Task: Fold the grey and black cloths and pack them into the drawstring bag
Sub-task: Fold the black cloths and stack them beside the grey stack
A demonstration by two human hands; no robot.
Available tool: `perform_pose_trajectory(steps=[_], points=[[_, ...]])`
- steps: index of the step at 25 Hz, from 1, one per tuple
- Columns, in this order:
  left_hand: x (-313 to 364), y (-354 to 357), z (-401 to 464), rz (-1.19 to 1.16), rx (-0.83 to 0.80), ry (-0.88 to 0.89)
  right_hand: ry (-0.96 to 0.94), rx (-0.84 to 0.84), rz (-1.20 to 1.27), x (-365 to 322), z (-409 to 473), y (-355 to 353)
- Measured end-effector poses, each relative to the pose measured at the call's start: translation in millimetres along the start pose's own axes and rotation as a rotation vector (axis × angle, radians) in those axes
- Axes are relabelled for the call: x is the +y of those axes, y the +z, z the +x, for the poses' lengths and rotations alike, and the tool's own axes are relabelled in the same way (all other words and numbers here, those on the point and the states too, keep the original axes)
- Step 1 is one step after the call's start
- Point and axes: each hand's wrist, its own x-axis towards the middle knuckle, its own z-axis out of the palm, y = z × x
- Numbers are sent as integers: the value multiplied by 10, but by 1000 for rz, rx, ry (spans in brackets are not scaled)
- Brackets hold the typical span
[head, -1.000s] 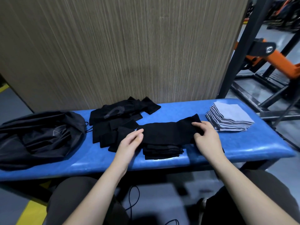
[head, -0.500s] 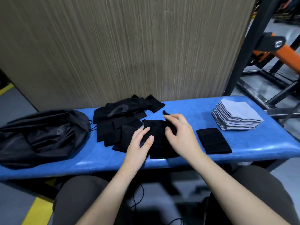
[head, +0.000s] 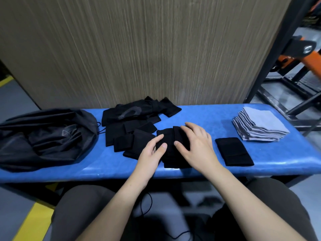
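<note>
Left hand [head: 151,153]: on the near-left edge of the black cloth being folded [head: 171,148]; fingers [head: 159,139] nearly straight, thumb tip laid on the fabric, pressing rather than gripping.
Right hand [head: 196,145]: flat on the same cloth from the right, fingers spread and lightly bent over its top fold; palm down, nothing pinched.
Cloth under hands: mid tabletop, near the front edge, bunched in overlapping folds on top of further black pieces.
Folded black cloth [head: 234,152]: neat rectangle just right of the right hand, apart from it.
Grey cloth stack [head: 260,126]: folded squares piled at the right end of the tabletop [head: 199,113], behind the black rectangle.
Loose black cloths [head: 132,122]: overlapping heap left of centre, reaching toward the back edge.
Drawstring bag [head: 43,134]: black, slumped at the left end, cord trailing toward the heap; whether its mouth is open cannot be told.
Backdrop: wood-grain panel [head: 147,49] behind the tabletop.
</note>
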Motion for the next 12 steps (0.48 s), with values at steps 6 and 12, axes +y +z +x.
perform_pose_trajectory(steps=[6, 12], points=[[-23, 32, 66, -94, 4, -48, -26, -242, -79, 118, -77, 54], [-15, 44, 65, -67, 9, -48, -27, -198, -227, 85, -34, 116]])
